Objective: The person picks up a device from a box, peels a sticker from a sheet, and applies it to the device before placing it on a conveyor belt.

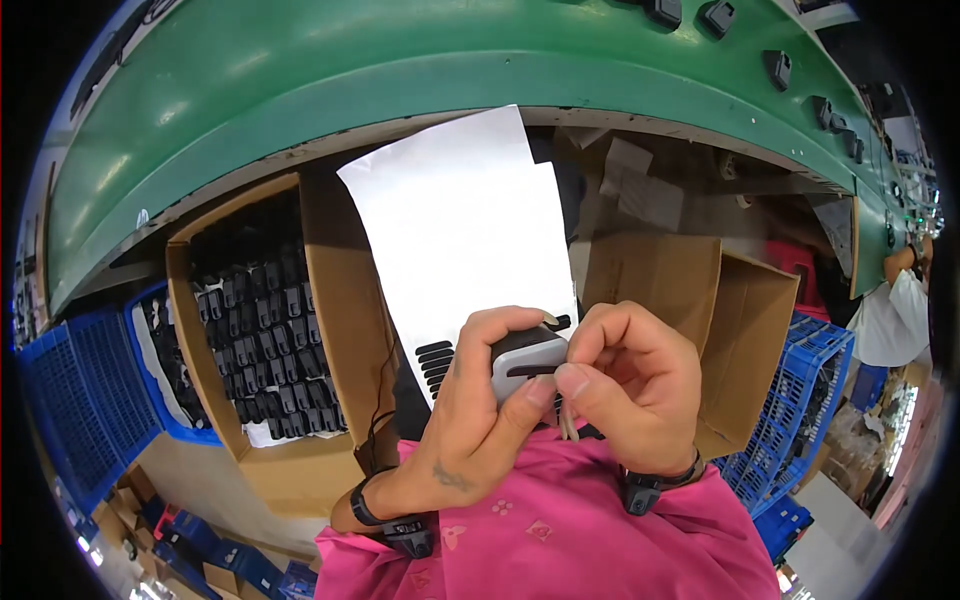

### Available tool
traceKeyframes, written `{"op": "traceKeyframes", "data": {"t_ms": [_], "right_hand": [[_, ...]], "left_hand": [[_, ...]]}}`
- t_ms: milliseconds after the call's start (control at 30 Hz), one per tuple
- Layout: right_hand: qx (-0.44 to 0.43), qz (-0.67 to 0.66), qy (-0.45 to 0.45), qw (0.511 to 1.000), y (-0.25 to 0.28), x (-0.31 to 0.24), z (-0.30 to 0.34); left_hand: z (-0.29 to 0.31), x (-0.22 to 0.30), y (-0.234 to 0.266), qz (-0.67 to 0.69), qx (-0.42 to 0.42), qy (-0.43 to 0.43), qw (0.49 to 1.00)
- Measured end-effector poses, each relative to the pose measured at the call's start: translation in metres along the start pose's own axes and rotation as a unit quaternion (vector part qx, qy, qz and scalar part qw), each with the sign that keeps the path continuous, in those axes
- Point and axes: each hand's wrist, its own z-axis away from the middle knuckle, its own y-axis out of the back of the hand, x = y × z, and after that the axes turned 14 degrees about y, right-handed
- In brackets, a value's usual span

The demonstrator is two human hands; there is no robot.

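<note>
A small black-and-grey plastic device (512, 362) rests in my left hand (470, 420), whose fingers and thumb are wrapped round it. A dark, narrow strip runs along its grey face. My right hand (645, 395) is closed in a pinch at the right end of that face, thumb tip close to the dark strip. Whatever sits between those right fingertips is too small to make out. Beneath both hands lies a white sheet (460, 230), with several black elongated pieces (435, 365) in a row near its lower left edge. More dark pieces show partly behind my fingers.
Left of me, a cardboard box (345, 300) holds many black devices, beside a blue crate (85, 400). An open cardboard box (655, 275) and another blue crate (780, 410) stand at right. Across the front runs a green work surface (400, 70) with black devices (778, 70) at far right.
</note>
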Motion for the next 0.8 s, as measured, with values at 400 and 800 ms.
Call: {"op": "traceKeyframes", "data": {"t_ms": [400,800], "right_hand": [[-0.021,-0.003,0.029,0.999,0.004,0.013,-0.001],[-0.019,0.009,0.022,1.000,0.003,0.014,-0.002]], "left_hand": [[0.003,0.001,0.001,0.020,0.000,0.072,0.997],[0.003,-0.001,0.000,0.011,0.012,0.076,0.997]]}}
